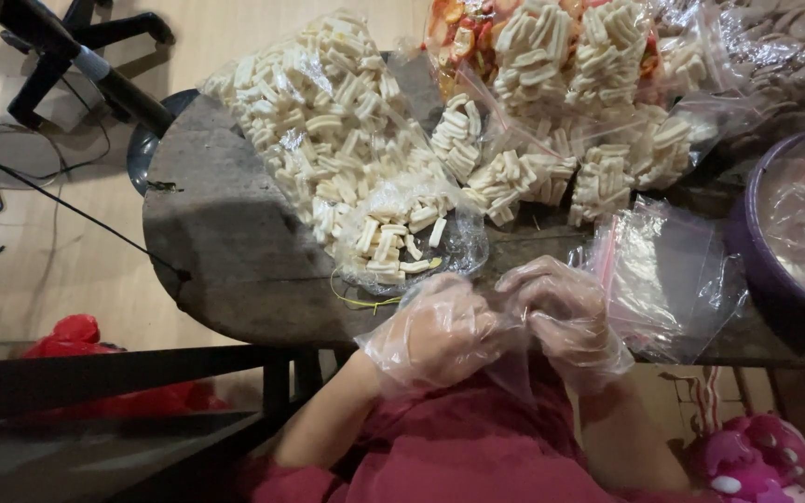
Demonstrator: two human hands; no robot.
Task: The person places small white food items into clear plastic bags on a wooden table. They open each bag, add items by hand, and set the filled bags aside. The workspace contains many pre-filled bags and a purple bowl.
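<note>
Both gloved hands, the left hand [435, 331] and right hand [561, 317], were pinched together on a small clear bag [512, 359] hanging just below them, probably light, limp and slippery, best gripped at its top edge.

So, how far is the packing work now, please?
Done: several small filled bags of pale crackers lie at the back of the table. In hand: the left hand and right hand, both gloved, meet at one thin clear bag, seemingly empty. Left: the big open bag is quite full, and empty bags wait beside.
</note>
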